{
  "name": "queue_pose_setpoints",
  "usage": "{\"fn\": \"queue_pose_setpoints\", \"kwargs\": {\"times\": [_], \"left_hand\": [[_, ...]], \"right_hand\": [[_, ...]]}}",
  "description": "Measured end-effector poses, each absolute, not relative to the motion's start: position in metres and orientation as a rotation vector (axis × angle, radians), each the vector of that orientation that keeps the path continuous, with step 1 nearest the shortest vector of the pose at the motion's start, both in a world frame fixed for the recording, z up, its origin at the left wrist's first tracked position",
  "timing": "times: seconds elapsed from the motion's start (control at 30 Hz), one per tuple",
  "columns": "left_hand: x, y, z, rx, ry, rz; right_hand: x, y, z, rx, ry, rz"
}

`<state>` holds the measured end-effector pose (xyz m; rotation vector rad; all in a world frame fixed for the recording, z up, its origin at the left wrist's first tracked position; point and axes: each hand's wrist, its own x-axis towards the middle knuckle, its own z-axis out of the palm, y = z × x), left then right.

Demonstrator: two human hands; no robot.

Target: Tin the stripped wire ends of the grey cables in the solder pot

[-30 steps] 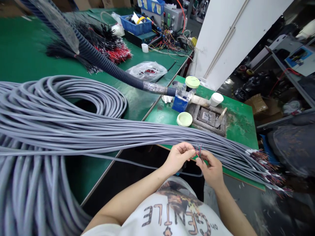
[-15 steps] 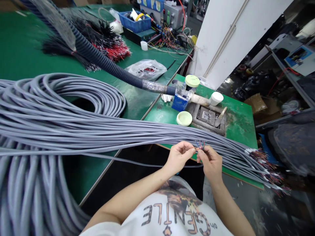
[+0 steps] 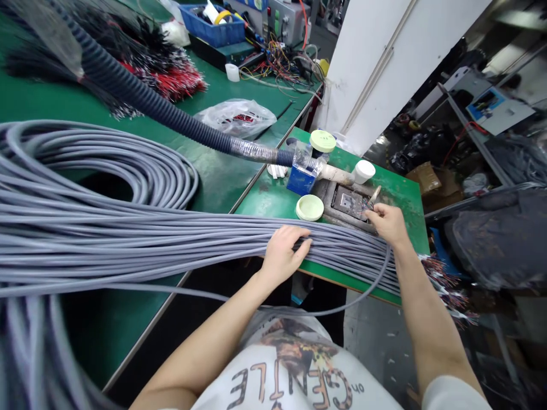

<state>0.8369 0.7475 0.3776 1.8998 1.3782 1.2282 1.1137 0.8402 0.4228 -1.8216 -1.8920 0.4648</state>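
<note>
A thick bundle of grey cables [image 3: 162, 239] runs from large coils at the left across the green bench to the right. My left hand [image 3: 284, 253] rests flat on top of the bundle, fingers spread. My right hand [image 3: 387, 222] pinches the stripped coloured wire ends of one grey cable [image 3: 367, 293] and holds them at the metal fixture [image 3: 352, 202] on the small green table [image 3: 405, 196]. That cable loops down below the bundle in front of me.
A dark corrugated hose [image 3: 141, 97] ends at a blue block [image 3: 300, 179]. Two pale green lids [image 3: 309, 208] and a white cup [image 3: 364, 171] stand by the fixture. A plastic bag [image 3: 237, 117], black and red wire bundles [image 3: 171, 80] and a blue bin [image 3: 211, 31] lie behind. A white pillar [image 3: 384, 62] stands at the right.
My right hand carried the cable's coloured wire ends up from in front of me to the metal fixture. My left hand let go of the wires and settled on the cable bundle.
</note>
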Motion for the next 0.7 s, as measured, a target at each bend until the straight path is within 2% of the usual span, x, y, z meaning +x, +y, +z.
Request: {"fn": "queue_pose_setpoints", "kwargs": {"times": [0.23, 0.7], "left_hand": [[0.832, 0.752, 0.368, 2.003, 1.367, 1.148], [0.829, 0.755, 0.366, 2.031, 1.344, 1.147]], "right_hand": [[1.132, 0.9, 0.385, -2.055, -2.076, 0.297], [1.131, 0.917, 0.364, -2.15, -2.14, 0.271]]}}
